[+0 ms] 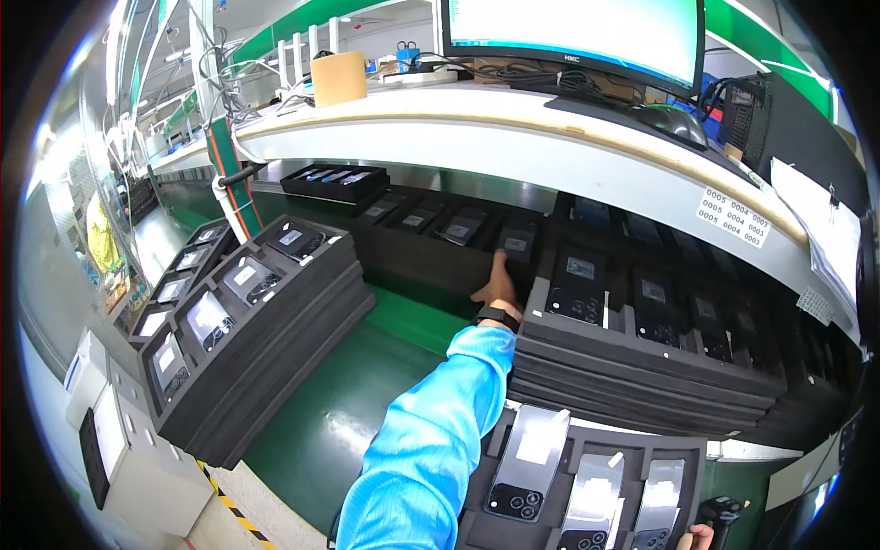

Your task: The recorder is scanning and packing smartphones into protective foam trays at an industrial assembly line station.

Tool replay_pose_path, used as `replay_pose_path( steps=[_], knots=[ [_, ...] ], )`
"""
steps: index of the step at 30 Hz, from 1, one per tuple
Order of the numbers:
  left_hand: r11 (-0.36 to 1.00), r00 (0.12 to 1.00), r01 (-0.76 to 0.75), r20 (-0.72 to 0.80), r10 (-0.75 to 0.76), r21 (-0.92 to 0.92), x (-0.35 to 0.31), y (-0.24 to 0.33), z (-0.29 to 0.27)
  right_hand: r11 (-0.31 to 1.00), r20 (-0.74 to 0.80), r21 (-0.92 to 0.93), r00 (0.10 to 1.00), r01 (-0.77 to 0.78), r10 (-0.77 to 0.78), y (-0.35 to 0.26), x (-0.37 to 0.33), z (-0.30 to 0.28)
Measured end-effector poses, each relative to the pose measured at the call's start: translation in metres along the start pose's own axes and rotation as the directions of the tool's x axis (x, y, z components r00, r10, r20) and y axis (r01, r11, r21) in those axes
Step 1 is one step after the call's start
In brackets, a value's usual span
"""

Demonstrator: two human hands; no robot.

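Observation:
My left hand [500, 290], below a blue sleeve and a dark wristwatch, reaches to the front edge of a black foam tray [412, 258] under the shelf. One digit lies up along the edge beside a phone [516, 240]; the others are partly hidden, closed at the tray's front. At the lower right, the fingertips of my right hand [698, 537] curl at the corner of a nearer dark foam tray [573, 451]. That tray carries silver-backed phones [531, 463] in its slots. Most of the right hand is out of the picture.
Stacked foam trays with phones stand at left [266, 330] and right [632, 371]. A dark handheld device [722, 510] lies beside the near tray. Above, a white shelf [440, 124] overhangs, bearing a monitor [577, 37], a mouse [674, 121] and a tape roll [338, 79].

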State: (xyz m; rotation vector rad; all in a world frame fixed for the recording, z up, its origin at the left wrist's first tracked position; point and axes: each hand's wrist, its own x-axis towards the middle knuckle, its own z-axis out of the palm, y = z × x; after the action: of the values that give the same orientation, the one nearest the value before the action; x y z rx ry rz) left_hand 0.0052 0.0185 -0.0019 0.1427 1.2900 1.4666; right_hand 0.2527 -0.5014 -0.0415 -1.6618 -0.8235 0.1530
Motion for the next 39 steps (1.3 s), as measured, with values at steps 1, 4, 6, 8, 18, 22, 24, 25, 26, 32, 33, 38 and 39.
replay_pose_path(
  steps=[1, 4, 6, 8, 18, 22, 24, 25, 26, 32, 33, 38, 39],
  knots=[
    [1.0, 1.0, 0.009, 0.001, -0.009, 0.006, -0.006, -0.001, -0.002, 1.0, -0.001, -0.001, 1.0, -0.001, 0.001, -0.002, 0.001, -0.004],
    [0.998, 0.986, 0.052, -0.163, -0.047, 0.025, -0.013, 0.006, -0.002, 1.0, 0.005, -0.006, 1.0, 0.005, -0.004, -0.005, 0.003, -0.007],
    [0.996, 0.991, 0.079, -0.106, -0.084, -0.043, -0.024, 0.012, -0.011, 1.0, 0.012, 0.014, 1.0, 0.014, -0.014, -0.002, 0.005, -0.006],
    [0.991, 0.997, 0.07, -0.017, -0.072, -0.118, -0.02, 0.011, -0.013, 1.0, 0.0, 0.017, 1.0, 0.02, -0.02, 0.003, 0.005, -0.006],
    [0.861, 0.981, 0.173, 0.162, -0.106, -0.478, -0.015, 0.009, -0.016, 0.999, 0.003, -0.004, 0.999, 0.038, -0.038, 0.002, 0.003, -0.005],
    [0.884, 0.965, 0.222, 0.221, -0.14, -0.411, 0.006, 0.007, -0.016, 0.999, 0.008, 0.015, 0.999, 0.04, -0.041, 0.006, 0.003, -0.007],
    [0.911, 0.938, 0.28, 0.29, -0.192, -0.302, 0.025, 0.0, -0.013, 0.999, 0.005, -0.003, 0.999, 0.05, -0.05, 0.006, 0.002, -0.007],
    [0.908, 0.938, 0.283, 0.289, -0.193, -0.31, 0.036, -0.001, -0.012, 0.999, 0.004, -0.016, 0.999, 0.046, -0.046, 0.005, 0.001, -0.008],
    [0.916, 0.927, 0.289, 0.32, -0.195, -0.28, 0.046, -0.003, -0.009, 0.999, 0.01, -0.006, 0.999, 0.04, -0.04, 0.004, 0.001, -0.007],
    [0.966, 0.916, 0.226, 0.366, -0.165, -0.129, 0.038, -0.008, 0.007, 0.997, 0.005, 0.002, 0.997, 0.083, -0.083, 0.004, 0.001, -0.005],
    [0.987, 0.957, 0.161, 0.246, -0.151, -0.021, 0.022, -0.006, 0.009, 0.995, 0.002, -0.012, 0.995, 0.099, -0.099, 0.005, 0.001, -0.006],
    [0.961, 0.992, 0.081, 0.068, -0.103, 0.264, -0.004, -0.004, 0.012, 0.999, -0.013, 0.014, 0.999, 0.045, -0.045, 0.007, 0.0, -0.006],
    [0.97, 0.994, 0.06, 0.07, -0.078, 0.234, -0.005, -0.003, 0.012, 0.999, -0.007, 0.023, 0.999, 0.042, -0.041, 0.004, 0.0, -0.004]
  ],
)
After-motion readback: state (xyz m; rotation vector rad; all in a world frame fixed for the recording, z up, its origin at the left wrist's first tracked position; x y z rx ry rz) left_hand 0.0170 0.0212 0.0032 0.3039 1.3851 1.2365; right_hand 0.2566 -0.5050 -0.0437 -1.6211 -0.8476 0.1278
